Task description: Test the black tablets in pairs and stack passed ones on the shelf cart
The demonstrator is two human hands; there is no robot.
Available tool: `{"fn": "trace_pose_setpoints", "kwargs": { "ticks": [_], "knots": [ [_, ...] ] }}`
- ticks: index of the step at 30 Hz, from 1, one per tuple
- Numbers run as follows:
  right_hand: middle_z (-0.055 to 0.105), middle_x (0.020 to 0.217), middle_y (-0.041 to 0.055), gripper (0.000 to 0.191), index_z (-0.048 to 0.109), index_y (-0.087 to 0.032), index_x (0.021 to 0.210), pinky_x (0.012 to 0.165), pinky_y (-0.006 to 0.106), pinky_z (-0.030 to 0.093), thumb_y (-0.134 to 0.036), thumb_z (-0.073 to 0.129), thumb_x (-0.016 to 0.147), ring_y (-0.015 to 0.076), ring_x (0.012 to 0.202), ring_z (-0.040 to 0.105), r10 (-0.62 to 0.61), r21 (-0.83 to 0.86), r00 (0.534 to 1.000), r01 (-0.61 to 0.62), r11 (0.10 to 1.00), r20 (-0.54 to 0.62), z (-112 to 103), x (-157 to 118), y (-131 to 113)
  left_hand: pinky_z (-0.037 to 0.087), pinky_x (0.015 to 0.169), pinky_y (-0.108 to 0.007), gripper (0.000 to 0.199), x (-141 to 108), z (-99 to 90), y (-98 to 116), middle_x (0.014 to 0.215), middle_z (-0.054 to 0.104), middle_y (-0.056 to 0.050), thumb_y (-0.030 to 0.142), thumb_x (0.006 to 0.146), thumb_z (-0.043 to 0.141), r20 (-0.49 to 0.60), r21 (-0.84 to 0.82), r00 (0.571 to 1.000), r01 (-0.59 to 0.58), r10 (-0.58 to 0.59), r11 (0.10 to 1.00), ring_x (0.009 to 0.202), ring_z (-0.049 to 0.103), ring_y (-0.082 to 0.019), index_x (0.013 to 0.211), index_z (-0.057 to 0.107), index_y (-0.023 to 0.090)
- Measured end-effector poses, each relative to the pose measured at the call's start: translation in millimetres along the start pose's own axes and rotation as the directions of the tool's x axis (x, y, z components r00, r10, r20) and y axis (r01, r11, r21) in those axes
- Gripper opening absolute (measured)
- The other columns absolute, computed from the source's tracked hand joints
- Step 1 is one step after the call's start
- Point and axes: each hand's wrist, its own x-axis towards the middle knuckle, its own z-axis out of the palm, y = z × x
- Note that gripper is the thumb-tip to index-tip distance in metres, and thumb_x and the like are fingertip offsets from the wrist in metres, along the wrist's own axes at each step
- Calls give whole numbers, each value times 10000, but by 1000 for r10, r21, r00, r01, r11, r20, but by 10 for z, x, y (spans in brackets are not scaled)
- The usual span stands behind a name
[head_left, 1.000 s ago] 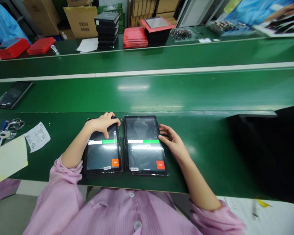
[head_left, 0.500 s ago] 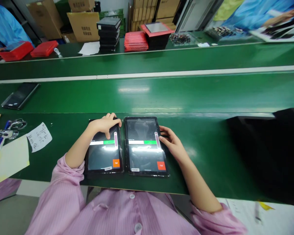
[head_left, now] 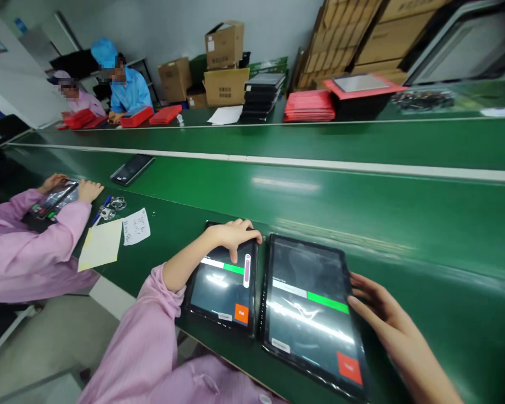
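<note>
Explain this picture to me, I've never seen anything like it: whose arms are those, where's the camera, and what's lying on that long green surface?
The camera sits on a person's head and looks forward and down, so the two arms in pink sleeves at the bottom are that person's own. There is no machine here, only bare hands.

Two black flat tablets with lit screens lie side by side on the near edge of the green workbench. The left hand rests over the top edge of the left tablet, fingers on its screen. The right hand touches the right edge of the right tablet. Neither tablet is lifted. Each screen shows a white and green bar and an orange-red button.

To the left lie a yellow paper sheet and a white handwritten note. Further left, another person in pink handles a third device.
</note>
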Motion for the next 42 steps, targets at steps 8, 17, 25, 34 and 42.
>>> {"fn": "trace_pose_setpoints", "kwargs": {
  "ticks": [8, 17, 25, 34, 42],
  "knots": [
    [638, 1251, 105, 547, 616, -395, 1111, 1080, 515, 461, -620, 733, 627, 391, 1191, 585, 77, -4, 997, -77, 997, 9, 1, 6, -83, 379, 1058, -426, 1080, -16, 9, -6, 1417, 396, -156, 254, 539, 940, -25, 23, 1000, -14, 14, 1000, 1334, 391, -349, 1443, 349, 227],
    [606, 1297, 100, 744, 582, -289, 1169, 1121, 524, 412, -673, 756, 556, 383, 1206, 558, 104, 10, 994, -104, 995, 29, 12, -11, -133, 404, 1025, -423, 1173, 23, 45, -103, 1362, 421, -139, 293, 491, 952, -65, 4, 996, -64, 64, 998, 1283, 426, -356, 1484, 330, 230],
    [625, 1238, 99, 689, 609, -288, 1143, 1038, 458, 490, -618, 787, 565, 328, 1118, 601, 58, 35, 998, -59, 998, 28, 8, 21, -127, 401, 1021, -386, 1224, 7, 63, -238, 1353, 495, -157, 384, 536, 931, -135, 13, 979, -152, 152, 988, 1268, 482, -345, 1543, 263, 190],
    [676, 1103, 123, 463, 662, -297, 1118, 770, 354, 603, -497, 776, 717, 271, 931, 685, -185, 19, 982, 185, 983, 39, -26, 82, 47, 70, 1197, -625, 721, -298, 241, -194, 1538, 427, -121, 267, 793, 791, -462, 167, 879, -41, 115, 985, 1443, 338, -325, 1434, 462, 253],
    [676, 1070, 120, 416, 616, -244, 1195, 758, 377, 591, -462, 679, 846, 251, 894, 682, -323, -97, 946, 318, 943, -34, 24, -7, 23, 393, 1114, -491, 407, -1009, 1117, -474, 1378, 581, -149, 314, 967, 542, -775, -434, 482, 66, -409, 899, 1287, 542, -274, 1352, 523, 182]
  ]
}}
